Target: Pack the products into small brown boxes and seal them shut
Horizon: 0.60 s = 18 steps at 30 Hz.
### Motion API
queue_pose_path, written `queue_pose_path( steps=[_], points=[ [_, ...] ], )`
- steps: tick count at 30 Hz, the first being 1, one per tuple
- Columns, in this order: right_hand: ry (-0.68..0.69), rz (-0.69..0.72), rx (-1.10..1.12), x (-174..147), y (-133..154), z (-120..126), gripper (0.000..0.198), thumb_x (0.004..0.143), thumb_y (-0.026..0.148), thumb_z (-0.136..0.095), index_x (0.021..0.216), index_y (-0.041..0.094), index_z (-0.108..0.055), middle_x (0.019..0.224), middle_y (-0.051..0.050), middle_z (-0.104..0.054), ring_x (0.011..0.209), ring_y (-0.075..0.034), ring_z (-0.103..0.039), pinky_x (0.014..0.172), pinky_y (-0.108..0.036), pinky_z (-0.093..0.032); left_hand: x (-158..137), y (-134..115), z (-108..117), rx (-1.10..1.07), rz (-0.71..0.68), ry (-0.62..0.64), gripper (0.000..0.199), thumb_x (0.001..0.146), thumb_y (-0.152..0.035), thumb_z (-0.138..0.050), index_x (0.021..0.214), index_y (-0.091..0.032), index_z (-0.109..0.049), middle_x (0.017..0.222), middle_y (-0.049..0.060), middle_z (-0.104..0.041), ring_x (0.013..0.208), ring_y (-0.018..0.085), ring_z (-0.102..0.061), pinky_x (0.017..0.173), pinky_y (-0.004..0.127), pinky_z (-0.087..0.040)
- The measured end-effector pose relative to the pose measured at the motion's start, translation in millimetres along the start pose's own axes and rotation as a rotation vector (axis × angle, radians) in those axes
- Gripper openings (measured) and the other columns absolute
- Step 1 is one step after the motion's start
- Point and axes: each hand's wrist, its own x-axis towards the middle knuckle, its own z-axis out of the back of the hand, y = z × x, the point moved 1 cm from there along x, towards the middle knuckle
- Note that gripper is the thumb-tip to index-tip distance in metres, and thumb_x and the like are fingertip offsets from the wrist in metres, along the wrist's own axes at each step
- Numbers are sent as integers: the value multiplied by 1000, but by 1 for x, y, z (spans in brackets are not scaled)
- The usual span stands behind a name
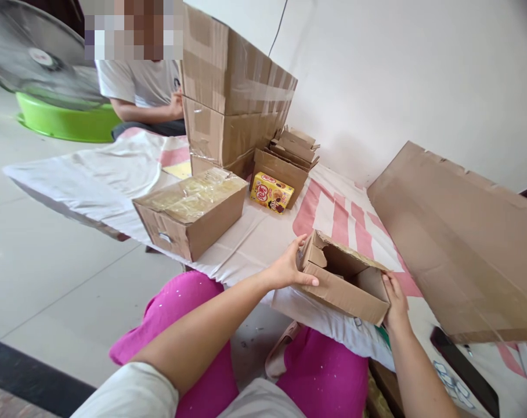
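Observation:
An open-topped cardboard box (346,294) sits tilted at the near edge of the cloth-covered table. My left hand (293,268) grips its left end, thumb on the near side and fingers at the far corner. Around the right end, my right hand (395,299) has its fingers over the upper edge. Little of the box's dark inside can be made out. Beyond it, a small yellow printed box (272,193) leans against some opened cardboard boxes (285,159). To the left lies a taped carton (191,200), closed on top.
Tall stacked cartons (241,87) rise behind the taped carton. A large cardboard piece (459,244) stands along the right side. Near my right arm lies a dark phone (464,368). Another person (144,93) sits at the far left, by a fan (41,58) and a green basin (67,119).

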Motion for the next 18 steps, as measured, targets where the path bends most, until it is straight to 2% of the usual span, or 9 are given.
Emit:
queue_pose_path(
  steps=[2,5,7,10,14,16,18],
  points=[
    [-36,1,-25,-4,-5,5,54,74,62,-59,109,21,-61,121,-9,-62,116,-26,-54,100,-42,-39,1,1,2,-29,16,-17,120,50,-45,-87,147,-19,-21,141,18,-39,130,32,-40,109,48,-31],
    [-77,53,-113,-12,-10,16,57,76,62,-57,113,19,-60,123,-11,-61,116,-27,-53,99,-42,-38,6,5,7,-89,65,-131,73,75,-43,-68,137,-18,-37,116,10,-54,111,24,-53,99,42,-40],
    [-96,81,-124,-19,-12,21,56,79,61,-56,114,18,-58,119,-11,-61,112,-26,-55,97,-41,-40,10,10,10,-105,107,-216,50,81,-28,-59,128,-18,-45,101,6,-57,97,18,-57,92,37,-45],
    [-136,98,-135,-32,-11,26,53,82,60,-54,115,18,-57,116,-10,-61,106,-24,-56,94,-39,-41,14,14,10,0,131,-290,51,70,-6,-57,120,-18,-48,88,0,-56,79,12,-57,80,27,-47],
    [-253,141,-169,-59,-8,29,52,84,59,-51,114,17,-55,107,-10,-59,91,-21,-56,83,-37,-45,12,9,6,124,159,-310,48,66,0,-52,110,-18,-49,70,-6,-50,65,9,-51,67,22,-42],
    [-357,207,-176,-77,-8,30,47,86,56,-51,110,16,-54,100,-8,-58,84,-19,-56,79,-36,-46,6,2,7,197,188,-262,46,62,2,-51,103,-18,-49,64,-8,-48,61,10,-49,63,22,-39],
    [-381,288,-201,-99,-7,28,37,88,51,-51,103,17,-55,93,-7,-58,80,-19,-56,76,-35,-47,0,-5,10,389,228,-108,40,59,1,-52,94,-19,-50,61,-8,-49,60,11,-48,60,23,-36]
  ],
)
